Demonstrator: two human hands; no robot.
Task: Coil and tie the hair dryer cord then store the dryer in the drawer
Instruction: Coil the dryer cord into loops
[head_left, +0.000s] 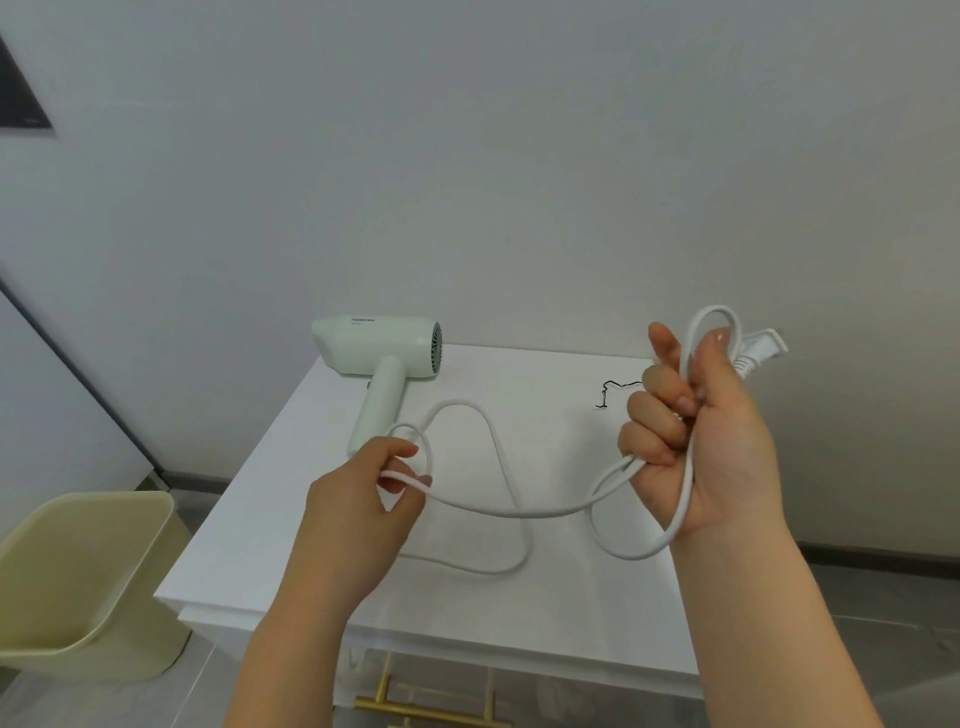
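A pale green hair dryer (382, 353) lies on the white cabinet top (545, 395), nozzle to the left, handle pointing toward me. Its white cord (498, 467) runs loose across the top in a big curve. My right hand (696, 431) is raised above the top's right side and grips a few loops of the cord, with the white plug (761, 353) sticking out behind the thumb. My left hand (363, 493) pinches a small loop of the cord near the dryer's handle end. A thin black twist tie (615, 392) lies on the top near the back right.
A beige waste bin (88, 577) stands on the floor at the left. A drawer front with a brass handle (431, 712) shows below the cabinet's near edge. A plain wall stands right behind the cabinet.
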